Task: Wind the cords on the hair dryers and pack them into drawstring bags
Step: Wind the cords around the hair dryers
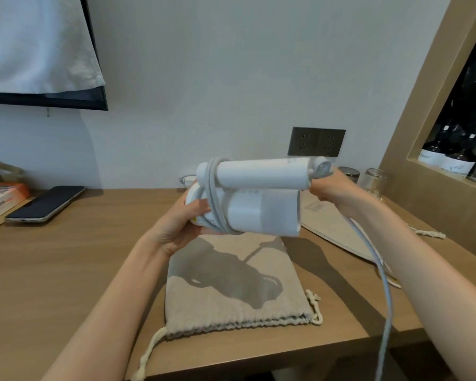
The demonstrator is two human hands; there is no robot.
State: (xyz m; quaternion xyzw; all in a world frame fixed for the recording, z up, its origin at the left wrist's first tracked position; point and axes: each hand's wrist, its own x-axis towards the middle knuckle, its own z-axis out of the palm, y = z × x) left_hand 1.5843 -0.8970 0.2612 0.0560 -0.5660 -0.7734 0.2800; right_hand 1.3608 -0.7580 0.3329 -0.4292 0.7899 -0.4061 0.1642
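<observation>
Several loops of limp cord (212, 199) circle the hard, smooth, probably light hair dryer (261, 213) held above the drawstring bag (231, 298), the left hand (182, 224) wrapped round its rear body, likely the firmest hold, the right hand (333, 188) gripping the cord beside the handle's end.

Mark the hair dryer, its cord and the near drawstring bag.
hair dryer (261, 213), head view, on the barrel.
cord (214, 196), head view, on the wound loops.
drawstring bag (231, 303), head view, mid cloth.
</observation>
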